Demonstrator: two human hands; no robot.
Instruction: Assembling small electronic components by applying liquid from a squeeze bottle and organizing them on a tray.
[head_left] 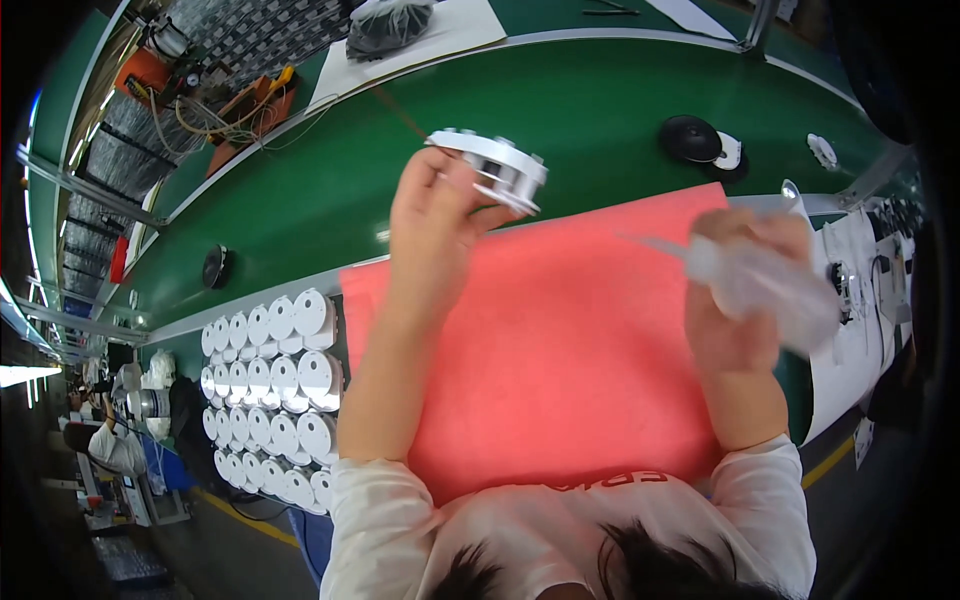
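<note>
My left hand (440, 205) is closed on a white round plastic housing (500, 165), raised over the far edge of a pink mat (560, 360). Dark parts show inside the housing. On the right, my right hand (740, 300) grips a translucent squeeze bottle (775, 290) with a thin nozzle pointing left toward the housing. Both that hand and the bottle are smeared by motion. The nozzle tip and the housing are well apart.
Rows of white round housings (265, 375) stand left of the mat. On the green bench (590, 110) lie a black round part (690, 138), a small white piece (822, 151) and a dark part (216, 265). A grey bag (390, 28) sits at the back.
</note>
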